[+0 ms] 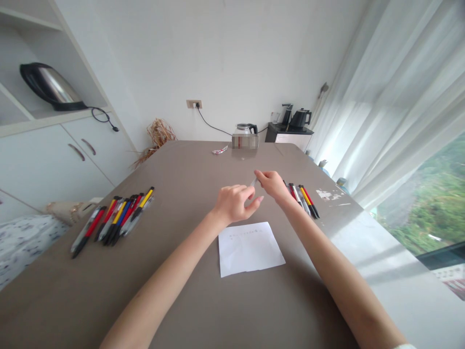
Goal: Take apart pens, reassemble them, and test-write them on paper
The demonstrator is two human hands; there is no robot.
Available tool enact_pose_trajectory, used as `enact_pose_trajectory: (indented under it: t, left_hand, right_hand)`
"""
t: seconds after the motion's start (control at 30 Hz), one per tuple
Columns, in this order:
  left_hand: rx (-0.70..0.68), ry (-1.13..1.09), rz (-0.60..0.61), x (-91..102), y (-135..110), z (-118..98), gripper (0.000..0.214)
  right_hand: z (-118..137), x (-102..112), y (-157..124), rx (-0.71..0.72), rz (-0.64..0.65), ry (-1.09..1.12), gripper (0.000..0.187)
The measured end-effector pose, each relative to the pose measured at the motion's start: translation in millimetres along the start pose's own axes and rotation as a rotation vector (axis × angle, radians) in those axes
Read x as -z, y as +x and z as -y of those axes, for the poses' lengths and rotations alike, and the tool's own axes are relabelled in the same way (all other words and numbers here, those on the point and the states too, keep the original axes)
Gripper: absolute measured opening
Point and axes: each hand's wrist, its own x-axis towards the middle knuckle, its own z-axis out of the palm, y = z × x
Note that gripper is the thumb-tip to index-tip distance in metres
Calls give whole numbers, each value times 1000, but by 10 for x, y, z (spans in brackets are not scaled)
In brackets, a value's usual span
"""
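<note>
Your right hand [271,185] pinches a pen [254,181] slanting toward seven o'clock and your left hand [233,202], fingers curled, thumb apart.

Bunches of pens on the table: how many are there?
2. One bunch lies toward the table's left side; the other lies on the right, beside the right forearm, which may hide some of its pens.

A kettle [60,88] sits on a shelf [39,117]; curtains [388,87] hang.
</note>
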Motion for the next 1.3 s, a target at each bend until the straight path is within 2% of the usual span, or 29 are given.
enact_pose_trajectory:
  t: [0.43,0.8,1.07,1.17,1.23,1.3]
  left_hand:
    - [19,88,65,-28,0,9,25]
    - [41,92,122,-23,10,7,24]
    - [47,69,173,-28,10,6,21]
    - [74,58,172,-38,16,18,20]
    - [107,47,164,-40,22,37,20]
    - [134,33,162,-32,30,57,20]
  right_hand:
    - [-106,-28,43,60,-30,23,50]
    - [-120,28,53,78,-32,16,50]
    - [-130,36,76,56,-35,12,49]
    - [-141,24,83,35,-81,29,44]
    - [-129,24,67,68,-121,25,36]
    - [-95,32,31,176,-121,-33,37]
